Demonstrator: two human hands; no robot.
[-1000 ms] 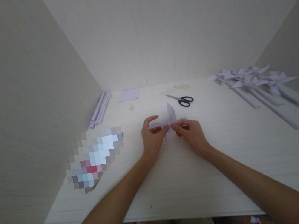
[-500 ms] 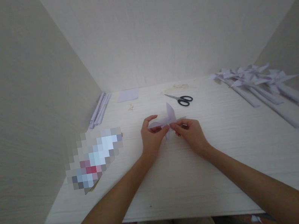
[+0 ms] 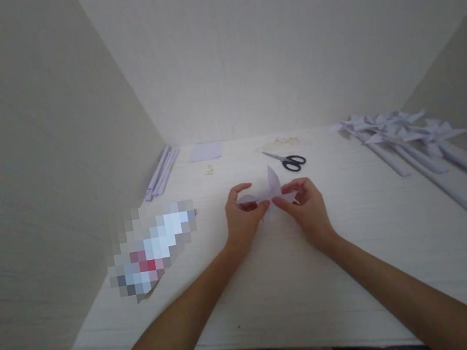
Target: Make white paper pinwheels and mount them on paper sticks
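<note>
1. Since the earlier frame both hands have shifted slightly toward the right and lower in the view with the paper between them, and the right hand's index finger has lifted a little higher over the paper; two hanging objects now show at the top of the back wall.
2. Left hand [image 3: 244, 218]: thumb and curled fingers are pinched narrowly on the left flap of the folded paper pinwheel [image 3: 270, 190].
3. Right hand [image 3: 308, 210]: thumb and fingertips pinch the pinwheel's right side, index finger arched above it.
4. Folded paper pinwheel: pale lilac, held just above the white table [image 3: 366, 272] at mid-table, between the two hands, one pointed flap standing upright and another pointing right.
5. Black-handled scissors [image 3: 287, 159] lie beyond the pinwheel, near it but not touching, blades pointing left.
6. Small scraps [image 3: 286, 141] lie just behind the scissors, near the back wall.
7. Flat lilac paper sheet [image 3: 205, 151] lies at the back left, with a tiny scrap [image 3: 210, 169] in front of it.
8. Rolled paper sticks [image 3: 161, 172] lie along the left wall.
9. Blurred-out object [image 3: 154, 248] sits on the table left of the left hand, well apart from it.
10. Finished pinwheels on paper sticks [image 3: 406, 137] lie in a row at the far right.
</note>
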